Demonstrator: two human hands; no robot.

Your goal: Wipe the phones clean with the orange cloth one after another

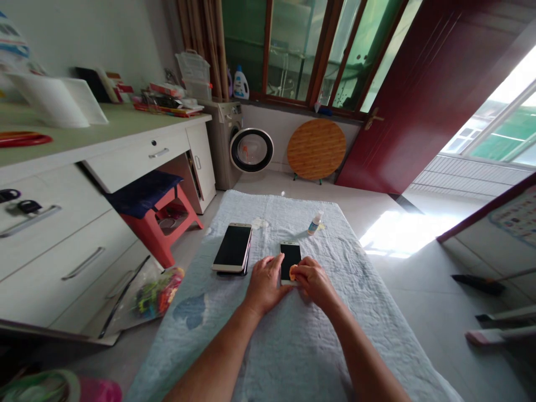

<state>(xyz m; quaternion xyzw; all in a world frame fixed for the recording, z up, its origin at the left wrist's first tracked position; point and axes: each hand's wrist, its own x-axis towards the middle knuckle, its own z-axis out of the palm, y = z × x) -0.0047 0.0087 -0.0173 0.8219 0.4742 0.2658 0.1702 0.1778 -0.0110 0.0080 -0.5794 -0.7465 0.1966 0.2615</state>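
A white-edged phone (290, 255) lies screen up on the cloth-covered table. My left hand (264, 282) rests along its left side and lower corner, fingers and thumb apart, steadying it. In the fingers of my right hand (313, 280) is a small orange cloth (293, 272), pressed on the lower right of the phone's screen. To the left, a larger gold-edged phone (233, 247) lies on top of at least one other dark device. Beyond my right hand stands a small spray bottle (314, 223) with a blue label.
The pale blue tablecloth (268, 218) has folds. A red stool (161, 223) and a plastic bag of colourful items (157, 293) are left of the table. Behind are a washing machine (226, 142) with its door open and a round wooden tabletop (317, 149).
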